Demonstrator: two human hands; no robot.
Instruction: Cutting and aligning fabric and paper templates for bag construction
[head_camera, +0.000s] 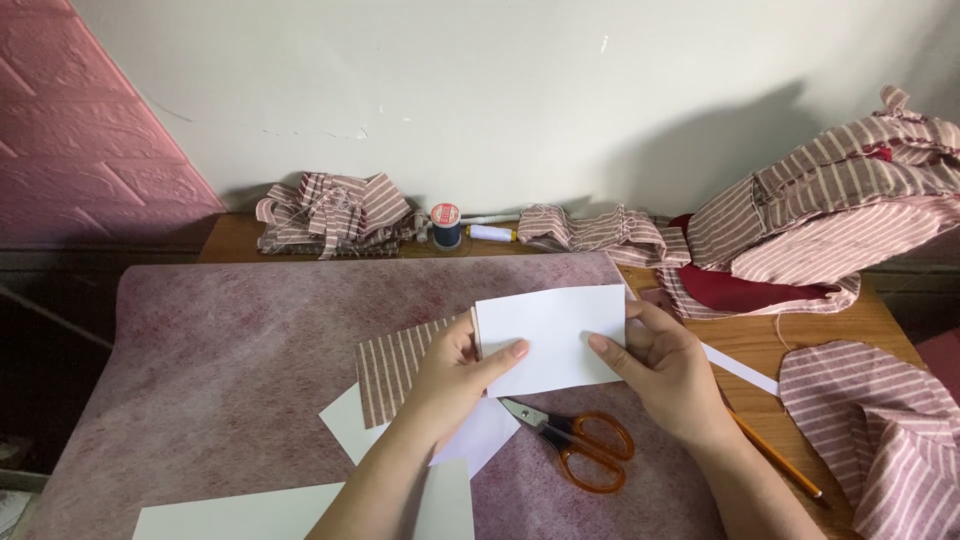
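Note:
Both hands hold a white rectangular card (555, 335) above the table. My left hand (455, 375) grips its left edge with the thumb on its face, and my right hand (665, 370) grips its right edge. Behind the card's left side lies a striped pink-and-white fabric piece (395, 365); whether my left hand also holds it I cannot tell. Orange-handled scissors (580, 445) lie shut on the table just below the card, between my wrists. White paper pieces (350, 420) lie under my left forearm.
A pink felt sheet (220, 360) covers the wooden table (850, 320). Striped fabric piles sit at the back left (330, 215), back middle (580, 230) and right (840, 200). A thread spool (446, 226), a pencil (775, 455), a white paper strip (740, 368) and another striped piece (880, 420) are nearby.

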